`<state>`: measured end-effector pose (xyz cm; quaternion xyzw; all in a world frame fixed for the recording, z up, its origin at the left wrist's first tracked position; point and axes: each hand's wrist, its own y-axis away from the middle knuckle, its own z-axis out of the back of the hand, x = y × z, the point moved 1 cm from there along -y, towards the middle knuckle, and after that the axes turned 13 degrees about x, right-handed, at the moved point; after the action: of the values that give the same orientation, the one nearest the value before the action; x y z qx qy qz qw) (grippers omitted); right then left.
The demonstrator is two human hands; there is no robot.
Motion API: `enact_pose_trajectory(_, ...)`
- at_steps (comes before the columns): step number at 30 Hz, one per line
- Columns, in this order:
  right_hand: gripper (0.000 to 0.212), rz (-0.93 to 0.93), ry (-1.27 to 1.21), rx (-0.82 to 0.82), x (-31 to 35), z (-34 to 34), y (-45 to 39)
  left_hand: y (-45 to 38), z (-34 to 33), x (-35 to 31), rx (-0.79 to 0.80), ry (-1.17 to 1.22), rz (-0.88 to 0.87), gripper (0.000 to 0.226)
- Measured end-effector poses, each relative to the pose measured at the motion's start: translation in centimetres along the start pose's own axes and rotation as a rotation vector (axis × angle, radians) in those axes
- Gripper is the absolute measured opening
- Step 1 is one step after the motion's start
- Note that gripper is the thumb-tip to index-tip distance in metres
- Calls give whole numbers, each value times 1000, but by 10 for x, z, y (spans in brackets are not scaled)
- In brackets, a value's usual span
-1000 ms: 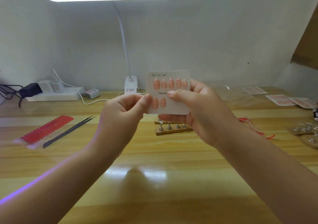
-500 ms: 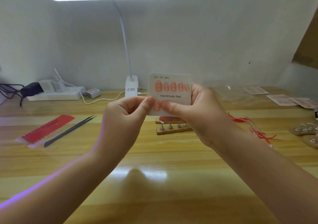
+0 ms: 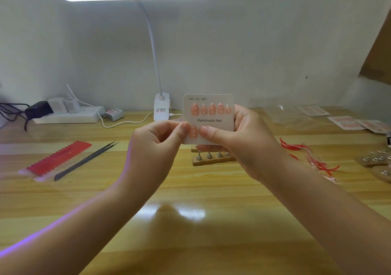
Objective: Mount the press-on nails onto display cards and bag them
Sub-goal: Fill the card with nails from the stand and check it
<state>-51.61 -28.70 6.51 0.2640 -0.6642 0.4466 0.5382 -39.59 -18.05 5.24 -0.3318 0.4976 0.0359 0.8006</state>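
Note:
A white display card point(image 3: 213, 120) printed "Handmade Nail" is held upright above the desk. Its top row carries several pink press-on nails point(image 3: 211, 108). One more pink nail point(image 3: 193, 132) shows in the bottom row. My right hand point(image 3: 243, 139) grips the card from the right, thumb pressed on the lower row. My left hand point(image 3: 156, 143) pinches the card's lower left edge with thumb and forefinger beside that nail. Below the card a wooden nail stand point(image 3: 211, 158) with metal pegs rests on the desk.
Black tweezers point(image 3: 84, 160) and a red strip of adhesive tabs point(image 3: 57, 158) lie at the left. A lamp base point(image 3: 161, 107) and power strip point(image 3: 67, 116) line the wall. Red peelings point(image 3: 313, 158), clear bags point(image 3: 296, 116), finished cards point(image 3: 349, 122) and more stands point(image 3: 376, 160) sit at right.
The card has risen slightly and both thumbs have closed in on the lower row, covering a nail that showed before.

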Motion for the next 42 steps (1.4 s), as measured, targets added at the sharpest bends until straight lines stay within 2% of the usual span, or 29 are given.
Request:
enact_pose_trajectory(4,32,-18,66,5,-5,-1,1,-2,1,2,19,46,27,21)
enact_pose_trajectory(7,24,-102,-9,53,-7,3,-3,-5,7,7,12,42,37,34)
enact_pose_trajectory(9,33,-136,-76,35,-7,8,-5,-7,13,6,-17,24,33,33)
enact_pose_trajectory(11,48,-147,4,-70,-11,16,-6,-10,17,3,-35,23,43,28)
enact_pose_trajectory(13,56,-149,110,-232,-19,27,-6,-11,17,-1,13,10,88,26)
enact_pose_trajectory(15,51,-138,198,-373,-28,40,-6,-8,10,-3,147,-46,180,34)
enact_pose_trajectory(17,45,-112,315,-411,-34,49,-5,-2,0,-4,307,-128,298,38)
enact_pose_trajectory(21,46,-64,647,-333,-40,51,-2,2,-9,2,501,-272,467,27)
enact_pose_trajectory(26,34,-88,1013,-211,-49,48,2,5,-13,11,642,-320,517,14)
enact_pose_trajectory(29,26,-117,1214,-138,-54,44,3,6,-13,18,706,-511,523,8)
enact_pose_trajectory(33,27,-119,1464,-123,-60,44,3,6,-11,27,674,-755,452,18)
enact_pose_trajectory(36,38,-163,1656,-64,-64,48,4,4,-7,36,625,-758,456,22)
enact_pose_trajectory(39,41,-213,1660,-68,-69,50,3,2,-3,46,509,-707,414,20)
enact_pose_trajectory(42,42,-221,1630,-85,-74,48,1,4,-2,53,400,-677,247,9)
